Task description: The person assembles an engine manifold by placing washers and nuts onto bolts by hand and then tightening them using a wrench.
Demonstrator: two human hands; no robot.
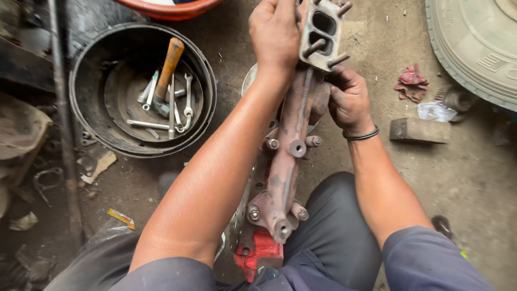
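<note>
Both hands grip a rusty cast-iron manifold held lengthwise over the lap: the left hand closed around its far flange end, the right hand clasping its side. A hammer and spanners lie in a brake drum on the floor

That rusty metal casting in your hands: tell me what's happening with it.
A person holds a long rusty manifold casting upright over their lap. The left hand grips its upper flange; the right hand clasps the middle. Beside them, a round drum holds a hammer and wrenches.
</note>
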